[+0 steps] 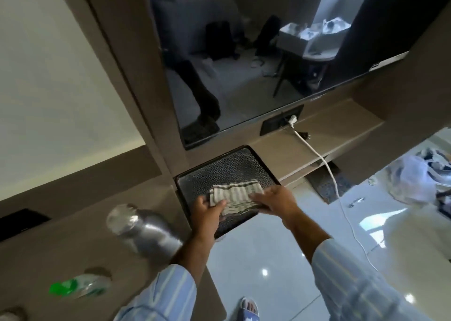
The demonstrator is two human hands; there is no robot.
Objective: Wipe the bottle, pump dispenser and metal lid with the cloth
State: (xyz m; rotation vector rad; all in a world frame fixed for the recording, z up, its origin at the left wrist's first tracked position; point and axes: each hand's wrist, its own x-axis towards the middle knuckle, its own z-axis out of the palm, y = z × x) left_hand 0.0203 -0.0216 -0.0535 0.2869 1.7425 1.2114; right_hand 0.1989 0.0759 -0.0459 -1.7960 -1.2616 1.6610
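Observation:
A striped grey-and-white cloth (234, 195) lies folded on a dark patterned tray (227, 167). My left hand (207, 211) grips the cloth's left end, thumb on top. My right hand (275, 198) presses flat on its right end. A silver metal bottle (144, 230) stands on the brown counter to the left of the tray, apart from both hands. Further left, a clear pump dispenser with a green label (78, 287) sits near the counter's front edge, blurred. I see no metal lid that I can make out.
A large dark TV screen (244, 64) hangs behind the tray. A white cable (324, 164) runs from a wall socket (280, 123) down to the glossy tiled floor. A pile of clothes (419, 177) lies at right. My sandalled foot (249, 308) shows below.

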